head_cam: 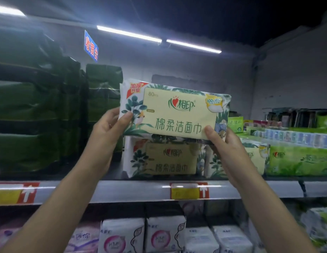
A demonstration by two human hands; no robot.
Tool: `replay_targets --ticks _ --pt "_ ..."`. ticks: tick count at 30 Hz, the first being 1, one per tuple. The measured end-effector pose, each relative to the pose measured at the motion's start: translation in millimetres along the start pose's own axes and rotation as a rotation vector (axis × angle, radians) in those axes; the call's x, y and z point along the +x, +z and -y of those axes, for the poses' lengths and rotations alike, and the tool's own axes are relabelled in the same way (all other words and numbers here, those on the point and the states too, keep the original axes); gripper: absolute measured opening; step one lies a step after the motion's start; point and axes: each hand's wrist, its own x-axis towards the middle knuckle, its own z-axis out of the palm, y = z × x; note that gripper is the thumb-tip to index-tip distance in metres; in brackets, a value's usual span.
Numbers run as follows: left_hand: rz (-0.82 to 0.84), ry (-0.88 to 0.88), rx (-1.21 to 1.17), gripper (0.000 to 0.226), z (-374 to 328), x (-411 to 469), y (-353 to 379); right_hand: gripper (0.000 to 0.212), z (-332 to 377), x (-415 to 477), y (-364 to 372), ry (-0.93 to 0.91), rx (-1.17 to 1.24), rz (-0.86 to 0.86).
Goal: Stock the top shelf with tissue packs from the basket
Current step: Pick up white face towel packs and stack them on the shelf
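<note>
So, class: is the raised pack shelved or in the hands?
In the hands: left hand and right hand grip the pack by its ends, above the shelf.

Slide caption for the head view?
Left hand and right hand hold a tissue pack above a matching pack on the top shelf.

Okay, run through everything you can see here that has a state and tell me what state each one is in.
Tissue pack: sealed, held up, tilted.
Left hand: grips its left end.
Right hand: grips its lower right corner.
Shelf pack: sealed, upright on the top shelf.
Ceiling lights: on.
</note>
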Motion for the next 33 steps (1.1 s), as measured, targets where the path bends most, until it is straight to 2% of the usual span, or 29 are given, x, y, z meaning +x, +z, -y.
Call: replay_targets --ticks 5,9,13,17,25,30,33 --pt "0.036 -0.02 0.011 0.043 9 18 5 0.07 -4 35 -9 0.011 -0.128 0.085" --pt "0.037 -0.07 0.011 0.036 26 26 9 0.05 -8 55 -16 0.016 -0.268 0.177" --pt "0.021 -0.134 -0.009 0.031 41 26 13 0.019 -14 64 -18 -0.007 -0.305 0.204" --pt "-0.004 -0.147 -0.011 0.034 49 31 14 0.01 -21 68 -18 -0.005 -0.295 0.208" --pt "-0.029 -0.167 0.014 0.041 57 38 14 0.012 -23 75 -14 0.008 -0.406 0.207" --pt "-0.059 -0.19 0.02 0.05 60 40 14 0.035 -31 77 -9 0.0 -0.475 0.117" --pt "-0.076 -0.182 0.057 0.053 62 40 14 0.028 -34 78 -8 -0.022 -0.455 0.103"
